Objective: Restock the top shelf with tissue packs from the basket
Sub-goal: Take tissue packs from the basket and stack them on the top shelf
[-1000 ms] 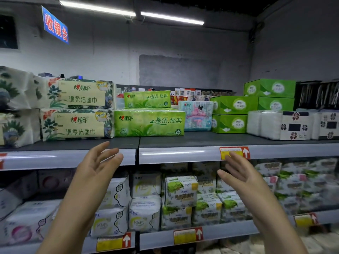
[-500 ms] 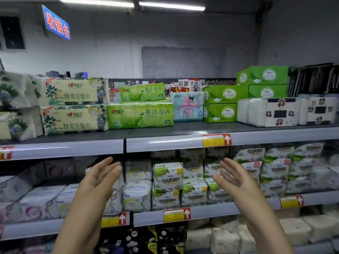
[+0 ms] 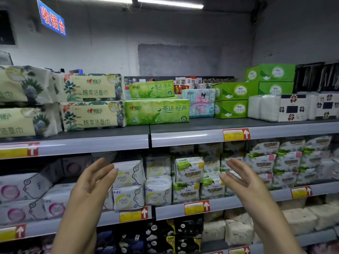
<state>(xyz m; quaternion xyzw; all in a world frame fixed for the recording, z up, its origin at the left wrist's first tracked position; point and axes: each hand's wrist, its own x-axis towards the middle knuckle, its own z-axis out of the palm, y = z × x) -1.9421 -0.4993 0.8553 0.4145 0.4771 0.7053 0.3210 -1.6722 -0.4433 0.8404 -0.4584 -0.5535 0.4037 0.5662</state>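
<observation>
The top shelf (image 3: 183, 139) carries two green tissue packs (image 3: 157, 111) stacked at its middle, cream floral packs (image 3: 93, 116) stacked to their left, and a pale blue cartoon pack (image 3: 200, 103) to their right. My left hand (image 3: 91, 182) and my right hand (image 3: 242, 178) are both held up empty, palms facing each other, fingers apart, in front of the second shelf and below the top shelf's edge. No basket is in view.
Green boxes (image 3: 233, 99) and white packs with dark flower labels (image 3: 286, 108) fill the top shelf's right side. The second shelf (image 3: 170, 211) holds rows of small white and green packets (image 3: 189, 169). A bare strip of top shelf lies in front of the green packs.
Both hands have dropped from the top shelf's edge to the level of the second shelf, still empty and apart. The view has tilted slightly, so the shelves sit lower in the frame's left.
</observation>
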